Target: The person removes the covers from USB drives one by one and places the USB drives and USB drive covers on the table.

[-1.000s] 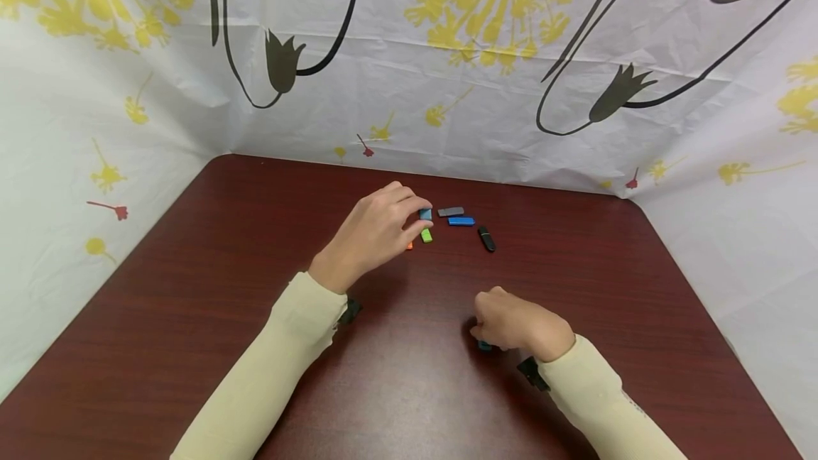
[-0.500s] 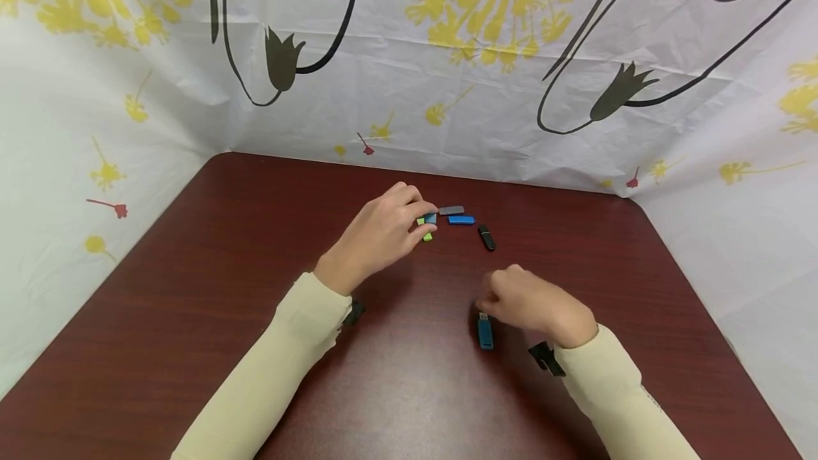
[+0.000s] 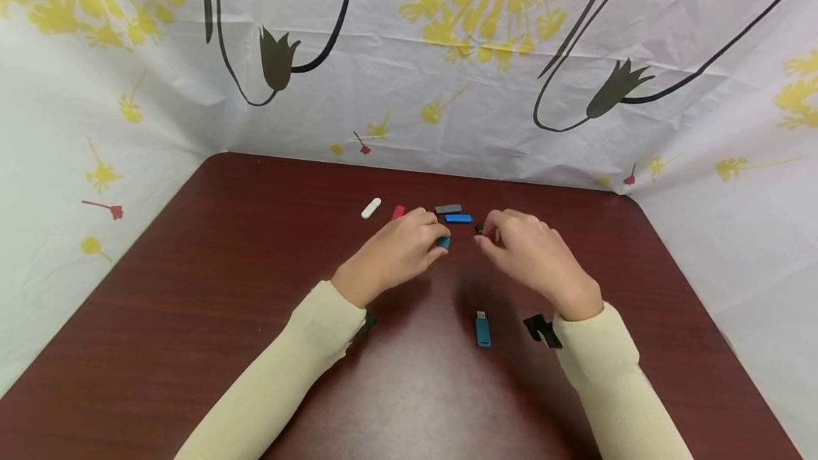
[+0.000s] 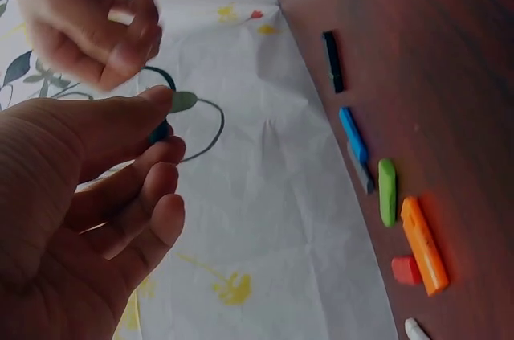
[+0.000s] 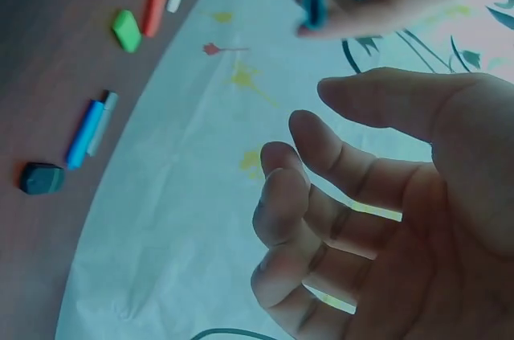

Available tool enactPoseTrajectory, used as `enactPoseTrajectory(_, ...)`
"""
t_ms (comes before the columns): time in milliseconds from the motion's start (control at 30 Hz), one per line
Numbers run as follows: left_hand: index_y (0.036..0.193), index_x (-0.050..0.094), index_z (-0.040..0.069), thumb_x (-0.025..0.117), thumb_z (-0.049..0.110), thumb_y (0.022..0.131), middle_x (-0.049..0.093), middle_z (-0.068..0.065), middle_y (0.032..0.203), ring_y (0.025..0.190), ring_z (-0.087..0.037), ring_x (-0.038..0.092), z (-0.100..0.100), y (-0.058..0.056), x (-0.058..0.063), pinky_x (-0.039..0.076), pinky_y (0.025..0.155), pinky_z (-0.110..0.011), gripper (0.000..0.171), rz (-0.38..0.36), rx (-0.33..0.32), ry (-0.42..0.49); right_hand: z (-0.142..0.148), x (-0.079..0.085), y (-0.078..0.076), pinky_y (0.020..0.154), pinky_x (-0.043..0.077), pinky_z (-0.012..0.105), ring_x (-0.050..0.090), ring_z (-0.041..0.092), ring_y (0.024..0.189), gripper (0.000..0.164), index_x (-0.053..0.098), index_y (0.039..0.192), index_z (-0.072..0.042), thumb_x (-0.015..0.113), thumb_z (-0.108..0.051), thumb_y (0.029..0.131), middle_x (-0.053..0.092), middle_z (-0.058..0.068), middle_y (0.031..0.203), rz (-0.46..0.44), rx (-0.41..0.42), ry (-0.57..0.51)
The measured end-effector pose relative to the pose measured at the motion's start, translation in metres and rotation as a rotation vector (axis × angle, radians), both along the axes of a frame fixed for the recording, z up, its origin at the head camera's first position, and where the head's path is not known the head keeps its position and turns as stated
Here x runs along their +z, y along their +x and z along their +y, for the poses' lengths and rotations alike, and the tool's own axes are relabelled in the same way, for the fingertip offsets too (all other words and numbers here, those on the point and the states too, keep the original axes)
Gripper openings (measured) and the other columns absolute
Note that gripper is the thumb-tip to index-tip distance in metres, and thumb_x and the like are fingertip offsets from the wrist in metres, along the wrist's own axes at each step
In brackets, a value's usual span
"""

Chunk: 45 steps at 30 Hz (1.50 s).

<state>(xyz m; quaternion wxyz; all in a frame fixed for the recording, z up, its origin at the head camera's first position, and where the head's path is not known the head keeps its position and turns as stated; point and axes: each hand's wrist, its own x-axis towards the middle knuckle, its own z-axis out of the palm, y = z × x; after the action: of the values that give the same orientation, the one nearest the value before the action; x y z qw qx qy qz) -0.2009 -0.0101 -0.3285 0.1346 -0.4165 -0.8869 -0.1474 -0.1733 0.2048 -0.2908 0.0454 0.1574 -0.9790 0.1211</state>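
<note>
My left hand (image 3: 399, 250) pinches a small teal USB stick cap (image 3: 444, 241) between thumb and fingers, above the table. The cap's hollow end shows in the right wrist view, where the cap (image 5: 314, 10) juts from the fingertips. Beside it, to the right, my right hand (image 3: 537, 258) hovers with loosely bent fingers; its palm and fingers (image 5: 353, 163) hold nothing in the right wrist view. A teal USB stick (image 3: 482, 330) lies on the table nearer to me, its bare metal connector pointing away from me.
Toward the back of the dark red table (image 3: 255, 233) lie USB sticks: white (image 3: 371, 208), red (image 3: 398, 212), grey (image 3: 448, 209), blue (image 3: 458, 218) and partly hidden black (image 3: 479, 228). The left wrist view adds green (image 4: 387, 192) and orange (image 4: 425, 245) sticks. A patterned white sheet (image 3: 409, 112) stands behind.
My right hand has left the teal USB stick on the table and risen away from me, toward my left hand. My left hand has shifted slightly right and nearer, still pinching the cap.
</note>
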Motion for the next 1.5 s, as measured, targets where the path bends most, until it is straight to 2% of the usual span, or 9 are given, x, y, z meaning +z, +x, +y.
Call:
enactPoseTrajectory(167, 0.103, 0.073, 0.007, 0.068, 0.019, 0.09, 0.069, -0.005, 0.094, 0.086, -0.015, 0.054, 0.012, 0.002, -0.006, 0.055, 0.074, -0.024, 0.018, -0.093, -0.036, -0.064, -0.003, 0.01, -0.007, 0.05, 0.045, 0.035, 0.051, 0.016, 0.059, 0.014, 0.063, 0.088, -0.016, 0.063, -0.029, 0.092, 0.059, 0.001, 0.073, 0.03, -0.026, -0.059)
enactPoseTrajectory(300, 0.096, 0.073, 0.007, 0.068, 0.013, 0.089, 0.064, -0.004, 0.084, 0.08, -0.015, 0.052, 0.021, 0.006, -0.013, 0.052, 0.067, -0.022, 0.01, -0.138, -0.057, -0.099, -0.005, 0.017, -0.012, 0.05, 0.044, 0.035, 0.052, 0.016, 0.058, 0.014, 0.064, 0.088, -0.017, 0.063, -0.03, 0.092, 0.06, 0.001, 0.072, 0.045, -0.044, -0.085)
enactPoseTrajectory(533, 0.085, 0.073, 0.011, 0.07, 0.02, 0.089, 0.063, 0.0, 0.077, 0.073, -0.009, 0.055, 0.04, 0.018, -0.03, 0.055, 0.067, -0.022, 0.01, -0.187, -0.096, -0.21, -0.006, 0.021, -0.016, 0.053, 0.044, 0.037, 0.053, 0.018, 0.062, 0.016, 0.065, 0.092, -0.016, 0.061, -0.031, 0.093, 0.062, 0.003, 0.075, 0.044, -0.058, -0.092)
enactPoseTrajectory(767, 0.073, 0.07, 0.012, 0.071, 0.019, 0.087, 0.063, 0.001, 0.072, 0.065, -0.008, 0.052, 0.05, 0.03, -0.043, 0.055, 0.064, -0.021, 0.015, -0.183, -0.125, -0.256, -0.002, 0.021, -0.018, 0.064, 0.049, 0.042, 0.058, 0.02, 0.08, 0.021, 0.061, 0.105, -0.014, 0.059, -0.031, 0.094, 0.063, 0.005, 0.095, -0.008, -0.073, -0.11)
enactPoseTrajectory(900, 0.074, 0.072, 0.012, 0.072, 0.02, 0.086, 0.063, 0.001, 0.07, 0.064, -0.007, 0.051, 0.053, 0.034, -0.046, 0.054, 0.063, -0.02, 0.013, -0.187, -0.135, -0.276, 0.002, 0.022, -0.018, 0.076, 0.051, 0.049, 0.059, 0.022, 0.097, 0.029, 0.057, 0.116, -0.013, 0.056, -0.032, 0.095, 0.061, 0.007, 0.113, -0.014, -0.076, -0.149)
enactPoseTrajectory(1033, 0.076, 0.073, 0.013, 0.073, 0.021, 0.085, 0.064, 0.001, 0.071, 0.064, -0.006, 0.052, 0.055, 0.035, -0.049, 0.054, 0.062, -0.018, 0.012, -0.189, -0.137, -0.286, 0.006, 0.023, -0.017, 0.085, 0.048, 0.053, 0.053, 0.025, 0.107, 0.036, 0.054, 0.124, -0.011, 0.055, -0.032, 0.095, 0.057, 0.011, 0.124, -0.007, -0.076, -0.172)
enactPoseTrajectory(1200, 0.075, 0.073, 0.012, 0.073, 0.02, 0.085, 0.066, 0.001, 0.073, 0.065, -0.007, 0.052, 0.057, 0.037, -0.05, 0.053, 0.061, -0.018, 0.012, -0.177, -0.142, -0.281, 0.009, 0.023, -0.018, 0.087, 0.048, 0.053, 0.052, 0.026, 0.111, 0.038, 0.053, 0.126, -0.01, 0.056, -0.032, 0.095, 0.055, 0.012, 0.128, -0.007, -0.073, -0.183)
enactPoseTrajectory(1500, 0.068, 0.07, 0.014, 0.072, 0.017, 0.085, 0.063, 0.002, 0.068, 0.062, -0.007, 0.05, 0.059, 0.039, -0.05, 0.048, 0.057, -0.018, 0.018, -0.213, -0.16, -0.257, 0.01, 0.024, -0.018, 0.086, 0.049, 0.053, 0.052, 0.025, 0.112, 0.038, 0.053, 0.127, -0.013, 0.056, -0.034, 0.095, 0.053, 0.009, 0.132, -0.025, -0.051, -0.19)
